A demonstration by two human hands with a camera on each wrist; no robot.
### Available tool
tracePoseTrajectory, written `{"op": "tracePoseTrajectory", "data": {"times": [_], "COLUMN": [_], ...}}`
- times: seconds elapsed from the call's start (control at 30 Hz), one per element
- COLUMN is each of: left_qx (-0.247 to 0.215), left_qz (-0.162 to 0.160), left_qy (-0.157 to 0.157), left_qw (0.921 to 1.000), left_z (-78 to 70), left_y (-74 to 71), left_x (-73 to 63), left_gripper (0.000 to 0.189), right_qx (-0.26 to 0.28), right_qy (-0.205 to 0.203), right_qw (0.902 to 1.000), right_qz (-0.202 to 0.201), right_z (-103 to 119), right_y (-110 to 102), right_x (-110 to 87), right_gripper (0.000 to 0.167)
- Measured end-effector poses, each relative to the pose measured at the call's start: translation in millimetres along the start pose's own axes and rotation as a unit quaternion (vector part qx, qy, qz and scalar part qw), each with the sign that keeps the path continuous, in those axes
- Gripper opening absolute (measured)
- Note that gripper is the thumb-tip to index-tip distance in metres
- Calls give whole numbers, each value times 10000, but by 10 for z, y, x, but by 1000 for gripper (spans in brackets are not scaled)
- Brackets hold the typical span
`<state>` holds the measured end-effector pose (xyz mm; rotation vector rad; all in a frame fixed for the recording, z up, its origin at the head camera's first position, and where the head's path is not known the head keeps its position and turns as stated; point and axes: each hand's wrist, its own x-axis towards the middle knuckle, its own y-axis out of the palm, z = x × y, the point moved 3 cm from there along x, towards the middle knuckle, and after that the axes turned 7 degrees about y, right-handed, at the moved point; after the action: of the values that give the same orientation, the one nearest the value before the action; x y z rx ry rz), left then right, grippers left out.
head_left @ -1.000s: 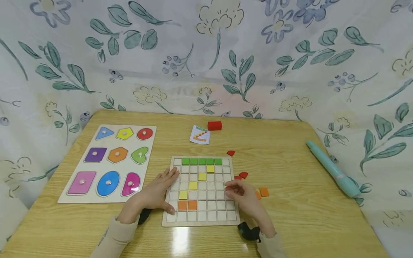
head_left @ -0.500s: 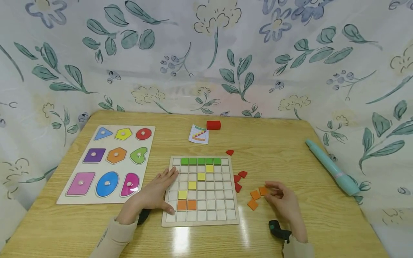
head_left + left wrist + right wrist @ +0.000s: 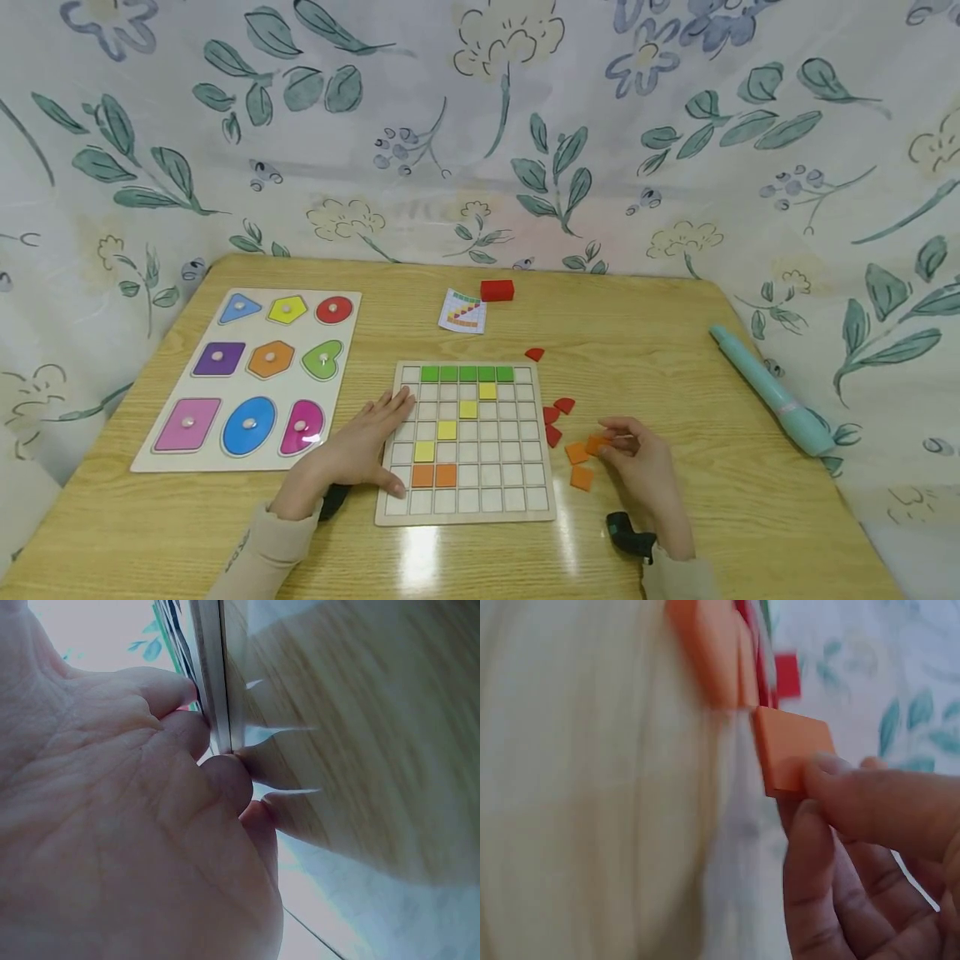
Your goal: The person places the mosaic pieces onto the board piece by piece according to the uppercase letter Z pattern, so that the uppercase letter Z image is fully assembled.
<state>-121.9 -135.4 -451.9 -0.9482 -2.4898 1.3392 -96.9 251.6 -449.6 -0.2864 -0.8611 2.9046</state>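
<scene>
My right hand [image 3: 647,467] pinches an orange square tile [image 3: 789,750] between thumb and fingertips, just above the table right of the grid board. Two more orange tiles [image 3: 581,477] lie beside it. With fingers spread, my left hand [image 3: 363,446] rests on the left edge of the wooden grid board [image 3: 517,502]. Along the board's upper row runs a line of green tiles [image 3: 467,374]. Yellow tiles [image 3: 447,430] step diagonally down to the left, and two orange tiles [image 3: 434,476] sit side by side below them. The left wrist view shows mostly the palm [image 3: 135,840].
Several red quarter-round pieces [image 3: 553,436] lie right of the board. Behind it are a small pattern card [image 3: 462,312] and a red block [image 3: 497,290]. A knobbed shape puzzle [image 3: 247,387] lies at left, a teal wand-like object [image 3: 772,392] at right.
My right hand has moved right from the board's edge to the orange tiles, taken hold of one and shifted slightly back left with it. The left hand has stayed in place.
</scene>
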Motion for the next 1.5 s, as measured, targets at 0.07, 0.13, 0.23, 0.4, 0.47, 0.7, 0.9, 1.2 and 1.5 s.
{"op": "tracePoseTrajectory", "data": {"times": [0.07, 0.13, 0.23, 0.4, 0.47, 0.7, 0.9, 1.2, 1.5], "left_qx": [-5, -40, -77, -47, -68, -66, 11, -19, -19], "left_qz": [13, 17, 14, -4, -10, -24, -30, -20, 43], "left_qy": [-5, 4, -25, -33, -15, 21, 41, -28, -34], "left_qw": [10000, 10000, 10000, 10000, 10000, 10000, 10000, 10000, 10000], "left_z": [3, -4, -6, 1, 0, 6, 14, -8, 2], "left_y": [0, -1, -1, 3, 1, -11, -12, -20, -1], "left_x": [-4, -8, -13, -8, -4, -5, -9, 5, 6], "left_gripper": [125, 125, 125, 125, 125, 126, 127, 126, 127], "right_qx": [287, 599, 1058, 1210, 1104, 1069, 787, 482, 1095], "right_qy": [-13, -15, -113, -318, -433, -642, -796, -951, -443], "right_qw": [9996, 9982, 9939, 9868, 9857, 9838, 9845, 9810, 9821], "right_qz": [65, 83, 293, 1024, 1195, 1288, 1349, 1619, 1466], "right_z": [85, 184, 346, 578, 641, 721, 736, 663, 390], "right_y": [116, 260, 518, 925, 1023, 1174, 1300, 1240, 663], "right_x": [-7, -16, -44, -135, -173, -228, -279, -241, -38], "right_gripper": [30, 29, 26, 24, 24, 21, 17, 19, 24]}}
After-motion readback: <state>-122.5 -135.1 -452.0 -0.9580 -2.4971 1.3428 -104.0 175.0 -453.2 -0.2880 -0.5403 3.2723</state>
